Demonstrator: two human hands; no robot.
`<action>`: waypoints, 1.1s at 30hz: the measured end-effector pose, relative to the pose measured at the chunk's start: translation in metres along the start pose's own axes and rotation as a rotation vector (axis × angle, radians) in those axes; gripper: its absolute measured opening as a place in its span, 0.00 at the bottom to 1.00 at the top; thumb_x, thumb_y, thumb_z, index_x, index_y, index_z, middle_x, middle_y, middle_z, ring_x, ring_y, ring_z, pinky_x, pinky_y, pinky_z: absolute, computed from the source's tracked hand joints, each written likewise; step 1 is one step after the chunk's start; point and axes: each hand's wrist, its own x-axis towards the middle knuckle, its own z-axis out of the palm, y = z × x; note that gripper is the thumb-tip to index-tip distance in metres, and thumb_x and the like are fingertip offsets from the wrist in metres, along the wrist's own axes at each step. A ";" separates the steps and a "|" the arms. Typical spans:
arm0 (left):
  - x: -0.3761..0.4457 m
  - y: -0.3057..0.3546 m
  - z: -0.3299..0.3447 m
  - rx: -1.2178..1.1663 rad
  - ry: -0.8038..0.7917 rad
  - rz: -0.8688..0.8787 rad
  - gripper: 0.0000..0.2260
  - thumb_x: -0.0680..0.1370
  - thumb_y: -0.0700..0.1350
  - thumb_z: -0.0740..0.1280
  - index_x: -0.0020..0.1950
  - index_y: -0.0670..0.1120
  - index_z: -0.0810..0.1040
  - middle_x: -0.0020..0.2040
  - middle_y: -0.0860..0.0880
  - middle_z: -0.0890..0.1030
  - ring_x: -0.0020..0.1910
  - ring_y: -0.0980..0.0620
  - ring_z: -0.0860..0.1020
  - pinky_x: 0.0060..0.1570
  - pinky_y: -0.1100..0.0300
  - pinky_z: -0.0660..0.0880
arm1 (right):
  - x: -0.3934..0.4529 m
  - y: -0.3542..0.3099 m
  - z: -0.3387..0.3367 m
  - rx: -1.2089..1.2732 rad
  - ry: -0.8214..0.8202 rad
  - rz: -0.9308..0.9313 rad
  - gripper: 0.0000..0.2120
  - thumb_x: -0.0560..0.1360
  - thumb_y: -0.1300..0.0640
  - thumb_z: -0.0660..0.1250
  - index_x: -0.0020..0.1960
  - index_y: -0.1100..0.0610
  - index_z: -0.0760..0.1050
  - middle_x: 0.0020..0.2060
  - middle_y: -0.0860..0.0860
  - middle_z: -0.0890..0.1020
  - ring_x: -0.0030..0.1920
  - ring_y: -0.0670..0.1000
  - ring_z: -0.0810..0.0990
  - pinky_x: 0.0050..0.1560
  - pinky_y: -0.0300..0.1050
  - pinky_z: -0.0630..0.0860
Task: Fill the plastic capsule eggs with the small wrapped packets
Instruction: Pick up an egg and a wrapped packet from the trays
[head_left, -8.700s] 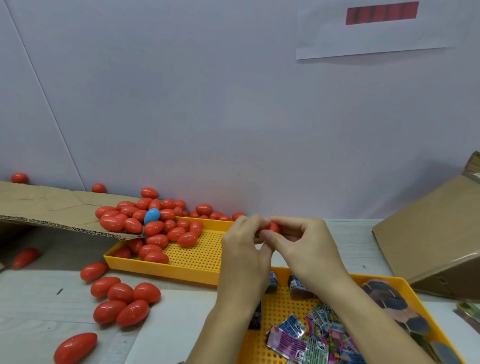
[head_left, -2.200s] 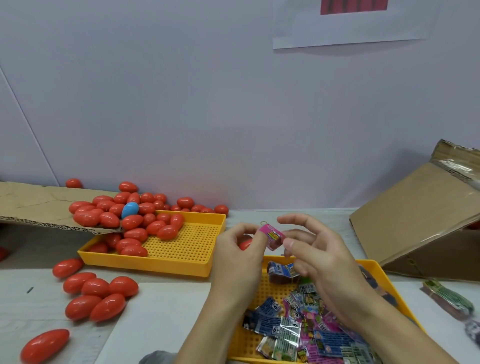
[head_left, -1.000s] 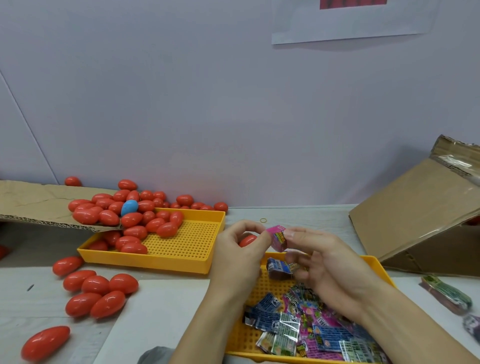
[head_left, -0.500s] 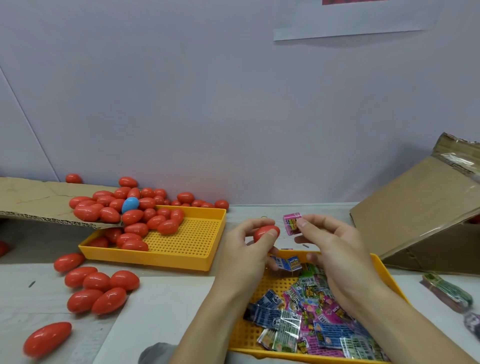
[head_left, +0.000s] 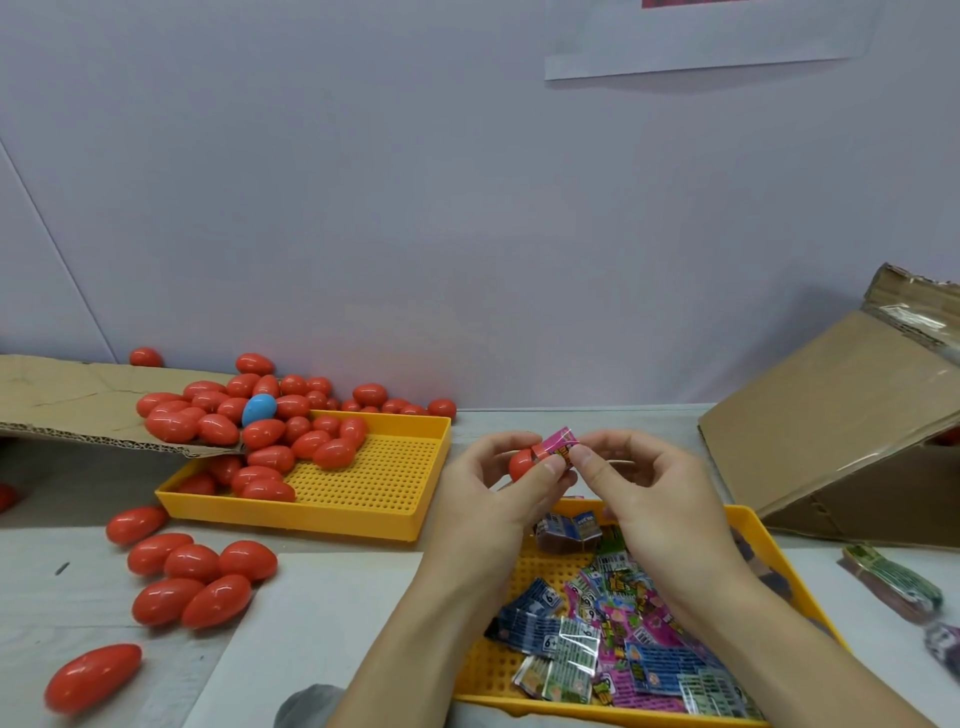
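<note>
Head view
Left hand (head_left: 491, 499): grip closed round a red capsule egg (head_left: 521, 464), thumb and fingers curled about it, held above the table's middle.
Right hand (head_left: 649, 493): grip pinching a pink wrapped packet (head_left: 558, 448) between thumb and forefinger, packet touching the egg's open end.
Near tray (head_left: 748, 530): yellow, perforated, toward the table's front edge under both hands; holds loose wrapped packets (head_left: 613, 639), blue, green, pink.
Far tray (head_left: 374, 483): yellow, perforated, left of the hands; red eggs (head_left: 291, 447) heaped at its left end, one blue egg (head_left: 258, 409) among them.
Cardboard flap (head_left: 78, 400): over the far tray's left corner, eggs on it.
Loose red eggs (head_left: 192, 571): cluster on the table by the left edge.
Cardboard box (head_left: 841, 431): tilted, at the right edge.
</note>
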 end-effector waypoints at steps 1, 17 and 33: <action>0.000 0.000 0.000 0.012 -0.002 0.006 0.11 0.75 0.36 0.73 0.56 0.39 0.79 0.54 0.39 0.83 0.50 0.43 0.85 0.51 0.55 0.82 | 0.000 0.000 0.000 -0.010 -0.001 -0.008 0.03 0.76 0.55 0.71 0.46 0.49 0.84 0.42 0.44 0.85 0.46 0.41 0.82 0.46 0.40 0.78; 0.000 0.003 0.007 -0.099 0.005 -0.145 0.09 0.80 0.35 0.66 0.59 0.36 0.79 0.57 0.38 0.82 0.54 0.45 0.84 0.49 0.58 0.82 | 0.000 0.003 0.000 -0.011 0.020 -0.032 0.03 0.77 0.56 0.70 0.46 0.50 0.82 0.40 0.42 0.84 0.43 0.42 0.83 0.37 0.35 0.75; 0.001 0.018 0.000 -0.518 0.178 -0.211 0.09 0.81 0.37 0.63 0.54 0.37 0.82 0.45 0.38 0.85 0.44 0.42 0.86 0.41 0.56 0.83 | -0.005 0.003 0.004 -0.284 -0.012 -0.144 0.08 0.76 0.59 0.69 0.38 0.51 0.78 0.34 0.44 0.81 0.36 0.43 0.79 0.37 0.32 0.74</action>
